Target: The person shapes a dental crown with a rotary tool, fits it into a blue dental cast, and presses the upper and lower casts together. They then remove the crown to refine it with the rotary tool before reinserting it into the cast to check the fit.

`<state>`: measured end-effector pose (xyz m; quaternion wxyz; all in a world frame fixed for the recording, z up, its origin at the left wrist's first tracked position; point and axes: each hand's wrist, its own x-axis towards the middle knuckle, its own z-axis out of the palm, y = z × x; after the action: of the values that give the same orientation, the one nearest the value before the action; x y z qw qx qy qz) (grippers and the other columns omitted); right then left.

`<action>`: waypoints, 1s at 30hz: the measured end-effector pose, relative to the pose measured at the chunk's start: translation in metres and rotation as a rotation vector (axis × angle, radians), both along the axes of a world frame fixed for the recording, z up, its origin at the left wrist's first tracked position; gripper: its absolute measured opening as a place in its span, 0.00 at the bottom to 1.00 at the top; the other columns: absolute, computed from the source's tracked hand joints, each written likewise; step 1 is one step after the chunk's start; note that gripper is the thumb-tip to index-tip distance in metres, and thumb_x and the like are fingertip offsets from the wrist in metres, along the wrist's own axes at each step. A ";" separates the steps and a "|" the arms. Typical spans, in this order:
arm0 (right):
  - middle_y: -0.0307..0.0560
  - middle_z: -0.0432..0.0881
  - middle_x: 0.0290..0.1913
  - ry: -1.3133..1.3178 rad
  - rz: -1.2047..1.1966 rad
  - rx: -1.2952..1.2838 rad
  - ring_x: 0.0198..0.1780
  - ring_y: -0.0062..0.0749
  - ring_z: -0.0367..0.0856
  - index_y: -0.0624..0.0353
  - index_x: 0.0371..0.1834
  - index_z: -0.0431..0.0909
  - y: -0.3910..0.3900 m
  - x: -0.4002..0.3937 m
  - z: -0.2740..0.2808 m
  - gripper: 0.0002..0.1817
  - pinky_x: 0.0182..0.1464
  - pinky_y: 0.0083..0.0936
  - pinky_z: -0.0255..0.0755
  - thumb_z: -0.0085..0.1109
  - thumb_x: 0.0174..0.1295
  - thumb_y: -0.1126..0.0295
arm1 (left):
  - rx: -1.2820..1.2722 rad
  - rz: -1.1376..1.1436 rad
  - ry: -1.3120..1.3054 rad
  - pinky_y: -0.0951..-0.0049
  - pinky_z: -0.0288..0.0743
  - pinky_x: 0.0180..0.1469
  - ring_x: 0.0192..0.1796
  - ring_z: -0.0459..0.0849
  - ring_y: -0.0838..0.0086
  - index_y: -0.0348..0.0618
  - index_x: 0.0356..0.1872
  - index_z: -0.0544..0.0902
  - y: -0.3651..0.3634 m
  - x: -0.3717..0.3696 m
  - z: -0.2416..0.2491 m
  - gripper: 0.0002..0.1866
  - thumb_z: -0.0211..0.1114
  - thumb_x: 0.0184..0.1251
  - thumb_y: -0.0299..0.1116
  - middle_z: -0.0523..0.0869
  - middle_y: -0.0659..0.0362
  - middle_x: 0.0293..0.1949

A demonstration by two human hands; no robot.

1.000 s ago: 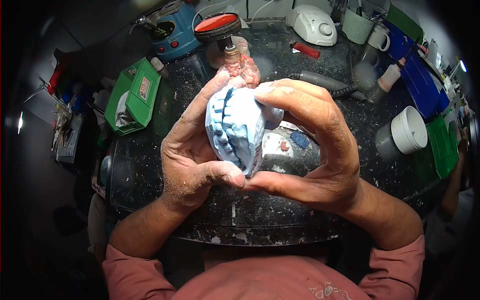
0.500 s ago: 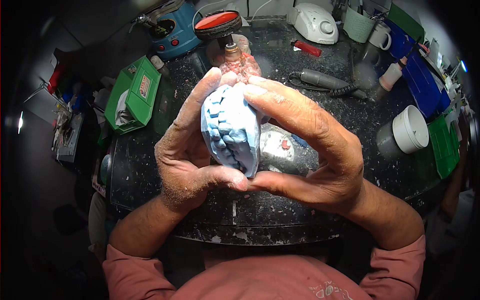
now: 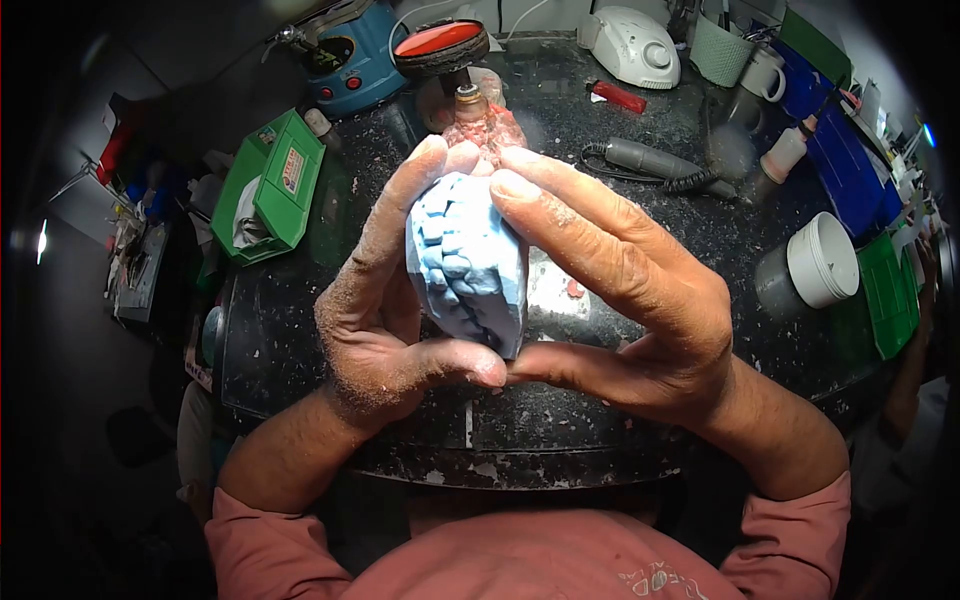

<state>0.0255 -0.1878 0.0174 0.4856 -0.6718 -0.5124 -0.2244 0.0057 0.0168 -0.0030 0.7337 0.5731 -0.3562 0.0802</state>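
Note:
A pale blue dental cast (image 3: 466, 262) with moulded teeth is held up over the bench, its two arches meeting along the side that faces me. My left hand (image 3: 375, 300) grips it from the left, the thumb along its lower edge and the fingertips at its top. From the right, my right hand (image 3: 640, 285) holds it with fingertips on the upper edge and the thumb at the bottom corner. Pale dust coats both hands, more thickly the left. Just beyond the fingers stands a wax-smeared burner (image 3: 480, 125) topped by a round pan of red wax (image 3: 440, 40).
A green bin (image 3: 270, 190) stands left on the black bench (image 3: 560, 430), near a blue machine (image 3: 350, 60). Farther back and right lie a red lighter (image 3: 618, 97), a grey handpiece (image 3: 665, 165) and a white control unit (image 3: 632, 48). A white tub (image 3: 822, 260) sits at right.
The dental cast has turned slightly in my hands, showing more of its right side wall. Both hands have shifted a little to the right, still gripping it.

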 end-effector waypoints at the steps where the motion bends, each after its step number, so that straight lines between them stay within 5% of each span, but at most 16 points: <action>1: 0.64 0.72 0.63 0.009 -0.011 -0.005 0.66 0.51 0.71 0.69 0.63 0.70 -0.001 -0.001 0.001 0.43 0.65 0.38 0.66 0.77 0.41 0.66 | -0.011 0.012 0.008 0.60 0.50 0.74 0.74 0.57 0.62 0.31 0.73 0.48 -0.003 -0.002 0.001 0.61 0.81 0.41 0.38 0.58 0.44 0.72; 3: 0.65 0.72 0.63 0.018 -0.022 -0.011 0.66 0.51 0.70 0.69 0.63 0.70 -0.001 -0.003 0.001 0.43 0.64 0.38 0.67 0.78 0.40 0.66 | 0.045 0.072 0.015 0.60 0.46 0.74 0.75 0.53 0.60 0.30 0.73 0.41 -0.010 -0.006 0.005 0.59 0.69 0.56 0.57 0.54 0.42 0.73; 4: 0.64 0.72 0.63 0.034 -0.028 -0.014 0.66 0.50 0.70 0.70 0.63 0.69 -0.001 -0.004 0.001 0.44 0.64 0.37 0.67 0.78 0.40 0.67 | 0.058 0.104 0.073 0.61 0.47 0.74 0.75 0.54 0.61 0.29 0.73 0.40 -0.012 -0.008 0.011 0.51 0.58 0.67 0.56 0.54 0.42 0.73; 16: 0.65 0.68 0.65 0.178 0.074 0.060 0.68 0.48 0.67 0.72 0.65 0.65 0.000 0.001 -0.008 0.44 0.67 0.38 0.65 0.77 0.42 0.74 | 0.205 0.176 -0.028 0.63 0.49 0.73 0.75 0.54 0.62 0.28 0.73 0.41 -0.015 -0.008 0.011 0.45 0.54 0.71 0.51 0.53 0.42 0.73; 18: 0.65 0.68 0.65 0.164 0.069 0.054 0.68 0.48 0.67 0.72 0.65 0.65 0.000 0.000 -0.009 0.44 0.67 0.38 0.65 0.77 0.42 0.74 | 0.268 0.297 0.008 0.61 0.50 0.73 0.73 0.58 0.59 0.30 0.73 0.42 -0.021 -0.011 0.015 0.51 0.48 0.67 0.65 0.55 0.42 0.72; 19: 0.65 0.68 0.65 0.153 0.042 0.045 0.67 0.48 0.69 0.71 0.65 0.66 0.000 0.000 -0.009 0.43 0.65 0.38 0.67 0.77 0.42 0.74 | 0.209 0.160 -0.088 0.63 0.45 0.74 0.75 0.51 0.62 0.27 0.73 0.42 -0.012 -0.005 0.007 0.43 0.53 0.73 0.48 0.49 0.41 0.74; 22: 0.64 0.69 0.65 0.098 -0.067 -0.006 0.65 0.49 0.71 0.70 0.63 0.69 0.000 -0.001 -0.008 0.41 0.62 0.38 0.70 0.77 0.42 0.73 | 0.330 0.272 -0.012 0.63 0.46 0.74 0.73 0.56 0.62 0.27 0.73 0.45 -0.010 -0.009 0.009 0.40 0.51 0.74 0.47 0.52 0.43 0.73; 24: 0.64 0.70 0.64 0.059 -0.144 -0.051 0.64 0.50 0.72 0.68 0.62 0.71 0.002 -0.002 -0.009 0.39 0.61 0.38 0.72 0.76 0.43 0.72 | 0.166 0.252 0.058 0.63 0.49 0.73 0.71 0.60 0.63 0.27 0.72 0.50 -0.015 -0.011 0.004 0.38 0.58 0.71 0.40 0.59 0.45 0.69; 27: 0.62 0.74 0.60 -0.147 -0.262 -0.102 0.62 0.54 0.73 0.62 0.59 0.77 0.008 -0.001 -0.010 0.32 0.62 0.40 0.70 0.73 0.46 0.71 | 0.026 0.214 0.187 0.66 0.59 0.70 0.68 0.66 0.67 0.28 0.68 0.62 -0.015 -0.012 0.004 0.39 0.72 0.55 0.21 0.66 0.50 0.64; 30: 0.62 0.73 0.61 -0.306 -0.245 -0.144 0.62 0.54 0.74 0.64 0.59 0.76 0.006 0.004 -0.007 0.32 0.64 0.40 0.68 0.73 0.47 0.70 | 0.081 0.323 0.181 0.64 0.62 0.70 0.66 0.71 0.65 0.26 0.67 0.61 -0.014 -0.014 0.008 0.41 0.74 0.55 0.30 0.69 0.45 0.65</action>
<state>0.0296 -0.1815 0.0107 0.3218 -0.7202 -0.5094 -0.3439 -0.0080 0.0029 0.0055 0.7167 0.6566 -0.1951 0.1309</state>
